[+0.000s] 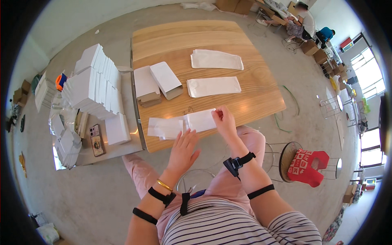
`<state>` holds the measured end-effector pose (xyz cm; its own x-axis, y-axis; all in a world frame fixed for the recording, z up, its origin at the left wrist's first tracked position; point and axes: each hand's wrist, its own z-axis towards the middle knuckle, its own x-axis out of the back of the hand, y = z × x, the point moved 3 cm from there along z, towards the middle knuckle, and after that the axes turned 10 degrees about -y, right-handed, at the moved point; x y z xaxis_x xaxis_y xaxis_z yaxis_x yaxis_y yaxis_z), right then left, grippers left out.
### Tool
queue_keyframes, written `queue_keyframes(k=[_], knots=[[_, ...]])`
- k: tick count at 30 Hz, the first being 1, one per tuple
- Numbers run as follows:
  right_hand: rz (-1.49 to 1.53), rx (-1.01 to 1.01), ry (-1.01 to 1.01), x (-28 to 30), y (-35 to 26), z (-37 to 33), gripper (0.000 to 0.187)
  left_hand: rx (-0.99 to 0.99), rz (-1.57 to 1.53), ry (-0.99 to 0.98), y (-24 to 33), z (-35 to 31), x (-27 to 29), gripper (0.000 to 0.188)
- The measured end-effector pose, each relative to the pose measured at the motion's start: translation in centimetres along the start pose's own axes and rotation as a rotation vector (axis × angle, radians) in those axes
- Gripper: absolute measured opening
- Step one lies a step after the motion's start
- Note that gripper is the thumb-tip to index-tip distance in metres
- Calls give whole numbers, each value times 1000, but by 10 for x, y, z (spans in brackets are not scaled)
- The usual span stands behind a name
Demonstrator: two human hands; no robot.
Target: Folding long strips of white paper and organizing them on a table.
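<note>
Along the near edge of the wooden table (pixel 196 45) lies a long white paper piece (pixel 202 119), with thin folded or layered paper at its left part (pixel 163 127). My left hand (pixel 184 149) rests with fingers stretched out, their tips on the paper's near edge at the middle. At the right end of the paper, the fingers of my right hand (pixel 223 121) are curled together and pinch its corner. Farther back lie two stacks of flat white paper pieces, a far stack (pixel 216 59) and a nearer stack (pixel 214 86).
White flat-folded boxes (pixel 147 81) and another white box (pixel 165 77) lie at the table's left. A lower side table holds tall stacks of white boxes (pixel 92 83) and a phone (pixel 97 140). A stool with a red bag (pixel 308 167) stands right. Another person (pixel 304 22) sits far right.
</note>
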<state>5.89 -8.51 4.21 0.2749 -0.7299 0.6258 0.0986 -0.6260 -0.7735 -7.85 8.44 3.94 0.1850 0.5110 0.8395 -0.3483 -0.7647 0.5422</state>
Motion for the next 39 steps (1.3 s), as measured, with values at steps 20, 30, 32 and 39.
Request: queue_keyframes(k=[20,30,32,39], knots=[[941,-182,132,-26,35,0,17,309,134,121,-35,21,1,73],[577,155,-279,-77,-31,-28,15,623,375,93,-85,-51,2,63],[548,149,-279,-75,-32,-31,15,603,369,132,-84,-52,1,62],[-37,508,-269,-76,-46,-54,28,587,123,303,-56,-32,24,68]])
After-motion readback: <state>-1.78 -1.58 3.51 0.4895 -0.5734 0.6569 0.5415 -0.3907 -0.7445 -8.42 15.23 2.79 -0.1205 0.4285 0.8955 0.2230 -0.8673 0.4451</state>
